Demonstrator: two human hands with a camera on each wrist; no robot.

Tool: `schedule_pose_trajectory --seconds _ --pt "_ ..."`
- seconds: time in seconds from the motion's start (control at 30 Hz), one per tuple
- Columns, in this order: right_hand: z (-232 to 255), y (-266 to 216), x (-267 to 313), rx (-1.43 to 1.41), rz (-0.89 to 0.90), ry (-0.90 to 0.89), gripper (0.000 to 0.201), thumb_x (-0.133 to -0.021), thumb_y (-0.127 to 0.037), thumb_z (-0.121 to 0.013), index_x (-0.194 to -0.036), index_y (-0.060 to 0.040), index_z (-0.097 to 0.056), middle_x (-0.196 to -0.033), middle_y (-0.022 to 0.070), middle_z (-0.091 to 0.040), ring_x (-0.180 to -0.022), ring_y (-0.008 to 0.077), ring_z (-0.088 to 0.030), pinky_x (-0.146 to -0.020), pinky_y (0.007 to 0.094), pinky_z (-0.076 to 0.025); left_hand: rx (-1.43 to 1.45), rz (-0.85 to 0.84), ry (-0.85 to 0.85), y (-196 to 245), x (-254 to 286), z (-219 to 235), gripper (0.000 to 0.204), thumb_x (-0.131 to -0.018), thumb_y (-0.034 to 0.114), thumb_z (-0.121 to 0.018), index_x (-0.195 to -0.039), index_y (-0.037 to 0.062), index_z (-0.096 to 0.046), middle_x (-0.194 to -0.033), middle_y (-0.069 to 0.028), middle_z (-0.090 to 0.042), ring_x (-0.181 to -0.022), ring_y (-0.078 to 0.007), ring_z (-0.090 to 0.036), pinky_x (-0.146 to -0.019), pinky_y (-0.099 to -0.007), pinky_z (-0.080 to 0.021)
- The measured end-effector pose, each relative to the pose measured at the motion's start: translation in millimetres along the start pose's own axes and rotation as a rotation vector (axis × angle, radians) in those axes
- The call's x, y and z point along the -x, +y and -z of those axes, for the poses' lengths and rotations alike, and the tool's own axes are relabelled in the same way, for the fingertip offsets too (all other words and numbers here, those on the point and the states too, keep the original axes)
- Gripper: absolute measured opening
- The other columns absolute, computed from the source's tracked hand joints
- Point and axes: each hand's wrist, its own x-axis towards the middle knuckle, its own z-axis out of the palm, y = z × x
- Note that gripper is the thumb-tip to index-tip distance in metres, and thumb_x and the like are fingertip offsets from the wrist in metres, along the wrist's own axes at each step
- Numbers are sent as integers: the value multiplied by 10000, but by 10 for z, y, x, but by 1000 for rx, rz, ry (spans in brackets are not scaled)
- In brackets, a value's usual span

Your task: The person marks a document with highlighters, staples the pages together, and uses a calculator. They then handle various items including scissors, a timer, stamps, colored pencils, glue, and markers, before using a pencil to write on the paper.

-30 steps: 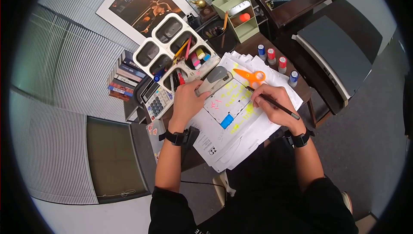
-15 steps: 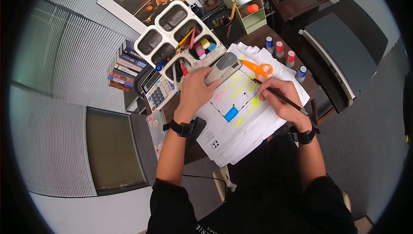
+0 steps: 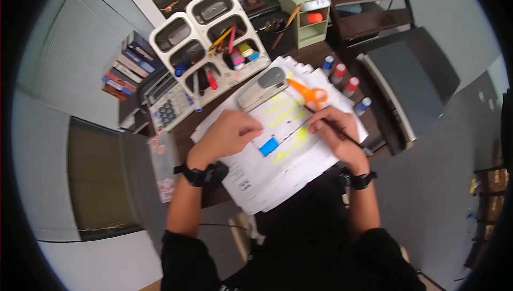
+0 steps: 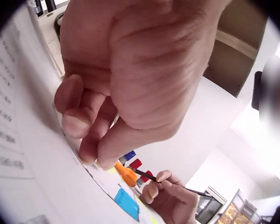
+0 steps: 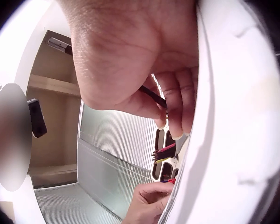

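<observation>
In the head view, my left hand (image 3: 225,135) is over the left part of the marked paper (image 3: 246,160), off the stapler (image 3: 262,90) that lies above it. The left wrist view shows its fingers (image 4: 77,123) loosely bent, tips close together at the sheet, with nothing visible between them. My right hand (image 3: 339,136) pinches a dark pencil (image 3: 346,137) near its lower end, slanted over the sheet's right side. Between the hands is a blue patch (image 3: 269,146) on the paper. Orange scissors (image 3: 308,93) lie just above the right hand.
A white organizer (image 3: 200,40) holding pens and highlighters stands at the back left, a calculator (image 3: 170,110) below it. Several capped bottles, one of them blue-topped (image 3: 363,105), line the right side. Farther back are a green box (image 3: 311,33) and a dark pen cup (image 3: 275,34).
My left hand has let go of the stapler and moved down and left onto the paper. The right hand still holds the pencil. The head view has shifted.
</observation>
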Motion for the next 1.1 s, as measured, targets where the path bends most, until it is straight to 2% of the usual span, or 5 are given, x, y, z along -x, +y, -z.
schedule_pose_trajectory --seconds 0.23,0.33,0.47,0.8,1.1 --pt "-25 5 3 -36 -45 38 169 -949 50 -549 -1088 34 -643 -843 100 -684 -804 139 -646 -767 270 -498 145 -18 12 -137 100 -49 112 -831 2 -745 -942 -8 -748 -790 -82 -697 -584 -110 -531 -538 -259 -421" --pt "-5 99 -9 -231 72 217 186 -968 69 -512 -1108 86 -632 -829 140 -688 -740 179 -662 -720 279 -525 165 -28 56 -266 131 -64 109 -838 -1 -735 -946 -14 -745 -781 -89 -689 -573 -113 -519 -533 -264 -419" --pt "-50 81 -26 -327 90 422 233 -1031 -104 -567 -1105 97 -658 -692 115 -660 -576 162 -613 -559 268 -484 162 -29 104 -298 142 -67 98 -843 -2 -721 -935 -32 -736 -748 -107 -676 -565 -132 -540 -535 -271 -429" --pt "-79 -43 67 -371 175 332 401 -1056 -266 -556 -793 34 -598 -663 123 -625 -514 159 -569 -505 313 -508 117 -33 128 -261 133 -68 96 -834 3 -719 -915 -49 -727 -744 -122 -686 -565 -145 -566 -529 -279 -439" --pt "-252 -150 143 -443 117 111 500 -1075 -301 -493 -663 -18 -509 -569 95 -541 -487 162 -481 -507 307 -387 345 1 203 -136 152 -63 76 -890 -38 -692 -945 -60 -740 -754 -79 -688 -561 -57 -568 -486 -216 -407"
